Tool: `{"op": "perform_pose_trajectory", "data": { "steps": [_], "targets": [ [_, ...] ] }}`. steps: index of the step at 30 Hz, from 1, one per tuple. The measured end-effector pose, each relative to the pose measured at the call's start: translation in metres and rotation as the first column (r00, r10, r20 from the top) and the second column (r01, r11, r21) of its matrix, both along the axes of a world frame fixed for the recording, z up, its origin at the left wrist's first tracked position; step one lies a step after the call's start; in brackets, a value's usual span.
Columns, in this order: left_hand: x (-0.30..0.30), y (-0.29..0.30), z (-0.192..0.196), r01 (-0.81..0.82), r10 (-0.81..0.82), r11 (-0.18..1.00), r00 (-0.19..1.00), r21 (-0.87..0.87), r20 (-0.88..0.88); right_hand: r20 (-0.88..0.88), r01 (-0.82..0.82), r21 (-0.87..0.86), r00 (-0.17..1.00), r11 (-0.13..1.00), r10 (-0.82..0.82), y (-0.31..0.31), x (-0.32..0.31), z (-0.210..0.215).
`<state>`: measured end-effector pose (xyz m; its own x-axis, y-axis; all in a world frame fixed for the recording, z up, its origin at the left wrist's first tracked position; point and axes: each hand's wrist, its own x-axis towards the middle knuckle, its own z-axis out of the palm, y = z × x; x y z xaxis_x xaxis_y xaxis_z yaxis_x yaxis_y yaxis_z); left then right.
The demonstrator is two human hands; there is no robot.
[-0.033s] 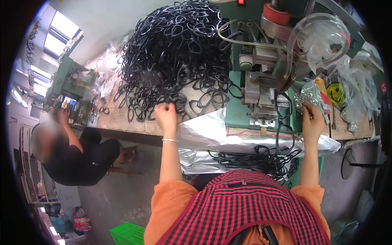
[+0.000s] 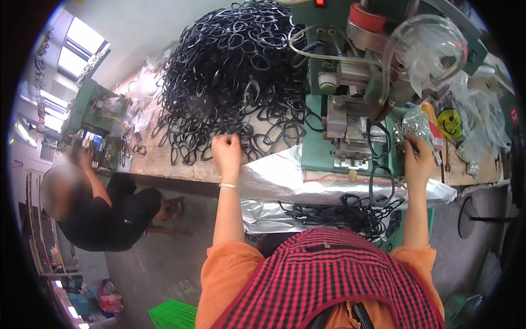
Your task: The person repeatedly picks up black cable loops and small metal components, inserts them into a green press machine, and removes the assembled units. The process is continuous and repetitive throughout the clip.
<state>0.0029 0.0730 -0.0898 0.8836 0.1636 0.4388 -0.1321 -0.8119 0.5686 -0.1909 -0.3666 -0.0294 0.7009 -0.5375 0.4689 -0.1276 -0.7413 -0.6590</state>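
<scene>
our left hand (image 2: 226,152), curled, whether round anything we cannot tell, is the nearer to the frames (image 2: 219,71), heaped beyond it toward upper centre, long axes jumbled.

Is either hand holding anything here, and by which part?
It cannot be told: the left hand is curled beside black frames, the right hand has fingertips by small silvery parts; any hold is hidden.

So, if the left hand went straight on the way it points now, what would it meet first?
Most likely the loose black glasses frames just ahead of the left hand, at the near side of the big heap. It may already touch them; depth is hard to judge from this view.
</scene>
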Motion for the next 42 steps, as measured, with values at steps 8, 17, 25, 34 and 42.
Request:
{"op": "perform_pose_trajectory", "data": {
  "steps": [8, 17, 25, 34, 42],
  "targets": [
    [-0.012, -0.081, 0.053, 0.199, -0.187, 0.979, 0.963, -0.044, 0.195, 0.053, 0.080, 0.218, 0.994, 0.973, -0.094, 0.002, -0.039, 0.001],
    [-0.039, -0.106, 0.100, 0.472, -0.487, 0.550, 0.851, -0.689, 0.194, 0.275, -0.459, 0.443, 0.887, 0.770, 0.371, 0.052, 0.007, 0.088],
    [-0.064, -0.108, 0.059, 0.372, -0.398, 0.430, 0.896, -0.823, 0.197, 0.343, -0.394, 0.480, 0.907, 0.783, 0.245, 0.073, 0.052, 0.081],
    [-0.076, -0.152, 0.193, 0.840, -0.519, 0.146, 0.514, -0.522, 0.683, 0.484, -0.512, 0.594, 0.844, 0.620, 0.232, 0.088, 0.051, 0.085],
    [-0.078, -0.174, 0.174, 0.952, -0.622, 0.124, 0.294, -0.279, 0.726, 0.346, -0.496, 0.533, 0.867, 0.685, 0.359, 0.092, 0.020, 0.102]
  ]
}}
